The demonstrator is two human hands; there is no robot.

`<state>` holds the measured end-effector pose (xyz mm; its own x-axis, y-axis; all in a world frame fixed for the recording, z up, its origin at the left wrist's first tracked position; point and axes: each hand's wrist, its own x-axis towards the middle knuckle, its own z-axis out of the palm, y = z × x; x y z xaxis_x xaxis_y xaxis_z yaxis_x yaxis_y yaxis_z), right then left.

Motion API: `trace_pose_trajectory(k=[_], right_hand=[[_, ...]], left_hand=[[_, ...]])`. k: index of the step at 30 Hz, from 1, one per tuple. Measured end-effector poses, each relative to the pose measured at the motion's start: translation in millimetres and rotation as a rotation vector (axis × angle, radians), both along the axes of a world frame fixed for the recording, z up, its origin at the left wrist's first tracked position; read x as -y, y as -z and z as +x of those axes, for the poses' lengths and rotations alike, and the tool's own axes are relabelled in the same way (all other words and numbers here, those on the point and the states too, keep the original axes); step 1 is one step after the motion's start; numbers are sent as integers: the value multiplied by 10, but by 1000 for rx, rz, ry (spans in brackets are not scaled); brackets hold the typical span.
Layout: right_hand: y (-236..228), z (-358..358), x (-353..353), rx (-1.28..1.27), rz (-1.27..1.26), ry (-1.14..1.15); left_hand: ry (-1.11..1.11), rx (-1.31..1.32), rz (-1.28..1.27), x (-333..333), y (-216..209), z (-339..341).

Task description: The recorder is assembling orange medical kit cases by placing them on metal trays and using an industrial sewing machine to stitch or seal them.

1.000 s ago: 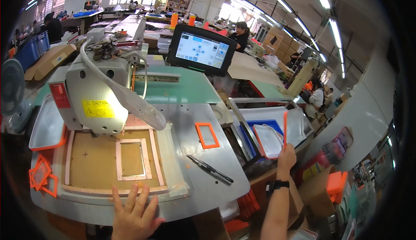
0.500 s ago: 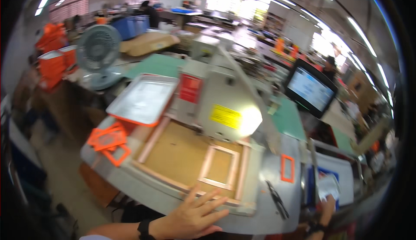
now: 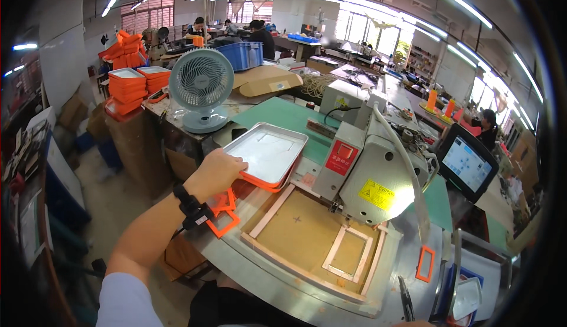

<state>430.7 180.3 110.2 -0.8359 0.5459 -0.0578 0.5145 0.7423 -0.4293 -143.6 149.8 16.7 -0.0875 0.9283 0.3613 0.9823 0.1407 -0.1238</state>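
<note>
My left hand reaches to the shallow white tray with an orange underside. Its fingers are closed over the tray's near left corner; the thumb is hidden. Beneath the wrist lie flat orange frames, partly covered by my arm. To the right, a sewing machine head with a lit lamp stands over a tan board edged with pale strips. A smaller pale rectangular frame lies on that board. Only a sliver of my right hand shows at the bottom edge, near a slim black hand tool.
A grey-green fan stands behind the tray. One orange frame lies on the table's right side. A screen stands at right, above a metal-railed holder with a clear-white piece. Stacked orange trays are far left; people work farther back.
My left hand has moved from the board's near edge up and left to the white tray. My right hand has left the clear-white piece at right and dropped almost out of view. The view has shifted.
</note>
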Motion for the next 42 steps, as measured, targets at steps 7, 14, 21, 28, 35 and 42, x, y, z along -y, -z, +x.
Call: trace_pose_trajectory(k=[7, 14, 21, 28, 35, 42], right_hand=[[-128, -281, 91, -19, 23, -20], [85, -795, 195, -474, -114, -25], [754, -1628, 554, -1169, -689, 191], [1263, -1168, 645, -954, -971, 423], [1337, -946, 856, -955, -977, 504], [1192, -784, 1074, -979, -832, 524]], left_hand=[[99, 70, 566, 660, -496, 232], [108, 1392, 1112, 2594, -122, 822], [321, 2125, 627, 2448, 437, 1515], [175, 1078, 461, 1829, 169, 1792], [505, 585, -314, 1066, -25, 2084], [589, 917, -415, 972, -70, 2058]])
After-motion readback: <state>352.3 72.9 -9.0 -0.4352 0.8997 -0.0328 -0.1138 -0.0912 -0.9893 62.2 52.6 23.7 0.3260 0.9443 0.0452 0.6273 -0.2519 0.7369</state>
